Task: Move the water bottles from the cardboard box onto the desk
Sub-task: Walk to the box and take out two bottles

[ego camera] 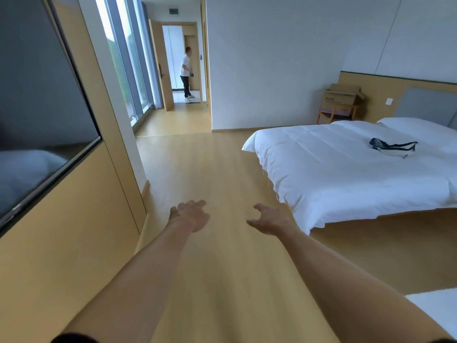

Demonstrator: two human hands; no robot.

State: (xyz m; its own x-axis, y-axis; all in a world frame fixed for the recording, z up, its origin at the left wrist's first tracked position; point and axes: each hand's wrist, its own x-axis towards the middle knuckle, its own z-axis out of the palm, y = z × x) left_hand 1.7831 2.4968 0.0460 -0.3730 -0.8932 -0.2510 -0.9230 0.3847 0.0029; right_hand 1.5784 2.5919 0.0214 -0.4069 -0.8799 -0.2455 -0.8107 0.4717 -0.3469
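A: Hands?
B: Left hand and right hand both stretched forward over bare wooden floor, fingers spread and relaxed, gripping nothing. Apart from each other, touching no object.

A: Nearest to them?
B: Bed with white duvet, just right of the right hand. On the duvet, 1 dark-strapped bag, lying flat, well apart from both hands.

A: Cardboard box?
B: Cardboard box, flaps open, resting on a wooden chair against the far wall beside the bed head. Blue printing on the box side, too small to read. Contents hidden; bottles not discernible.

A: Remainder?
B: Dark screen mounted on the left wall panel. Tall windows beyond. Open door at the far end, 1 person standing in the doorway. Green sign above, unreadable.
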